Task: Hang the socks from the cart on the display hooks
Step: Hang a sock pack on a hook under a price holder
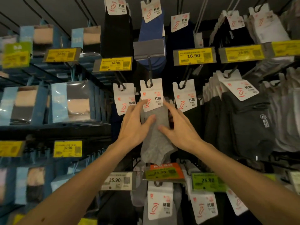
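Observation:
A pack of grey socks (pixel 155 143) with a white card header (pixel 151 95) hangs on a black display hook (pixel 150 72) in the middle of the wall. My left hand (pixel 134 127) holds the pack from the left, thumb on the grey fabric and fingertips at the card's lower edge. My right hand (pixel 180 129) holds it from the right, thumb on the fabric and fingers curled behind. The hook passes through the card's hole. No cart is in view.
Neighbouring hooks carry dark sock packs with white cards (pixel 124 101) (pixel 185 96). Yellow price tags (pixel 115 63) (pixel 194 56) stick out above, and a blank grey tag holder (pixel 149 49) sits on this hook's end. Boxed packs (pixel 71 101) fill the left shelves.

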